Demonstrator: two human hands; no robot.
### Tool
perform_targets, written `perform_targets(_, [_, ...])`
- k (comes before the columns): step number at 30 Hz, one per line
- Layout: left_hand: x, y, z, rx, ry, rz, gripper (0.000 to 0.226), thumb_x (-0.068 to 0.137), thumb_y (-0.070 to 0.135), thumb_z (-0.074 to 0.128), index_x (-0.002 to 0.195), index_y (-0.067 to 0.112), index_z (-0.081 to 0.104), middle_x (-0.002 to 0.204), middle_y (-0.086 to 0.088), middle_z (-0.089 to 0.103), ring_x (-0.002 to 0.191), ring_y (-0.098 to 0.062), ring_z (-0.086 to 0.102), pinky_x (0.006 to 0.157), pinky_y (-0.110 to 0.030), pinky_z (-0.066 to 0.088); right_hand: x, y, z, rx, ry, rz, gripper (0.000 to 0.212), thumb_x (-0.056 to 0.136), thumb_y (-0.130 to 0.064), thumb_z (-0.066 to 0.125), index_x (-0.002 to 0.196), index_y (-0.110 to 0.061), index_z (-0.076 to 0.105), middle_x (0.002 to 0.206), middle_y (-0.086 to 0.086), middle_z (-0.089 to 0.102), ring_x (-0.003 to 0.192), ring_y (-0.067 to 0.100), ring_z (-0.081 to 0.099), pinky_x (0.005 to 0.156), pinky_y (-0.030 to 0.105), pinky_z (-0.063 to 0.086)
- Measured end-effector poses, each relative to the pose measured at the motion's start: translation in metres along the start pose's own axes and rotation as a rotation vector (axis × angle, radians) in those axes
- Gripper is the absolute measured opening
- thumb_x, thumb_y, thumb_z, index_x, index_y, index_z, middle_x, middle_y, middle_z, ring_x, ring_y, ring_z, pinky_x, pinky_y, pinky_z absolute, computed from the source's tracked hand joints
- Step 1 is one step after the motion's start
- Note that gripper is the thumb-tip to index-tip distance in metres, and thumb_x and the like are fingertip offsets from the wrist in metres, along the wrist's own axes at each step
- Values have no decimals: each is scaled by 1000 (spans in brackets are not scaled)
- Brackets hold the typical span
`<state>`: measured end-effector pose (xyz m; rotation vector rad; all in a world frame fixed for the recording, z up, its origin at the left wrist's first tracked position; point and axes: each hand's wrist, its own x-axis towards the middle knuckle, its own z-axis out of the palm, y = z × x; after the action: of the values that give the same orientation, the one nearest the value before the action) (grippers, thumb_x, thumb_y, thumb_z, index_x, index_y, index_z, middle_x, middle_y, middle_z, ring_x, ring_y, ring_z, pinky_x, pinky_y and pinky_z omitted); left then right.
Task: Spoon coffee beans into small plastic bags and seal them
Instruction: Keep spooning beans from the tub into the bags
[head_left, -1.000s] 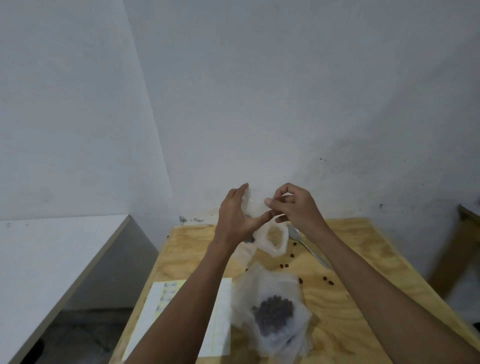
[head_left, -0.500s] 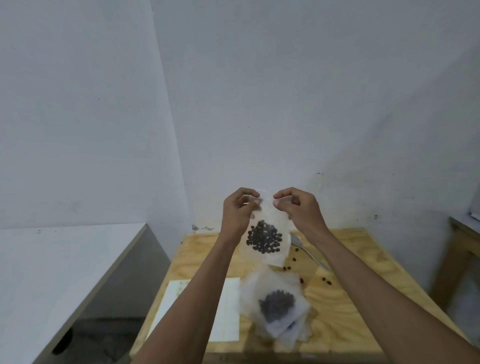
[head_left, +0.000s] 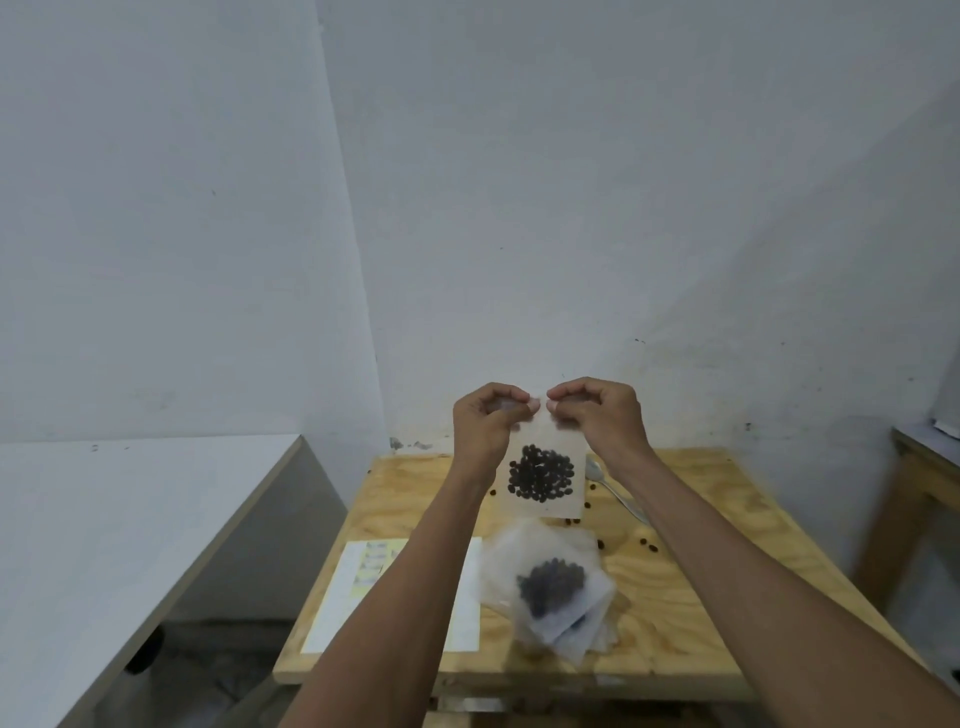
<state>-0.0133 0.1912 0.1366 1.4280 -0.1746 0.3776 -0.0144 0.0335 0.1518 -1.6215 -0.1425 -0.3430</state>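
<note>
A small clear plastic bag (head_left: 540, 475) with a clump of dark coffee beans hangs upright above the wooden table (head_left: 675, 587). My left hand (head_left: 488, 421) and my right hand (head_left: 597, 413) pinch its top edge side by side, fingertips almost touching. Below it on the table lies a pile of filled plastic bags (head_left: 550, 587), beans showing through the top one. A metal spoon (head_left: 610, 486) lies on the table behind my right wrist, partly hidden. Several loose beans (head_left: 647, 543) are scattered near it.
A white sheet of labels (head_left: 358, 577) lies at the table's front left, partly under my left forearm. A white counter (head_left: 104, 519) stands to the left across a gap. Another wooden table's edge (head_left: 919, 467) shows at far right. The wall is close behind.
The bag was raised from low over the table to hang upright, and both hands shifted to pinch its top edge close together. The camera view tilted slightly.
</note>
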Motion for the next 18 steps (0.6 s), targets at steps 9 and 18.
perform_targets(9, [5, -9, -17, 55, -110, -59, 8, 87, -9, 67, 91, -4, 72, 83, -7, 76, 76, -22, 73, 67, -28, 56, 4, 10, -12, 95, -152, 108, 20, 86, 11, 72, 103, 1, 79, 94, 18, 78, 85, 26, 78, 72, 27, 64])
perform_targets(18, [8, -17, -21, -41, -155, -155, 16, 95, -3, 61, 101, 3, 76, 105, -14, 77, 91, -23, 72, 79, -34, 58, 4, 15, -17, 92, -150, 124, 20, 89, 7, 71, 105, -2, 79, 99, 18, 78, 84, 20, 78, 67, 25, 63])
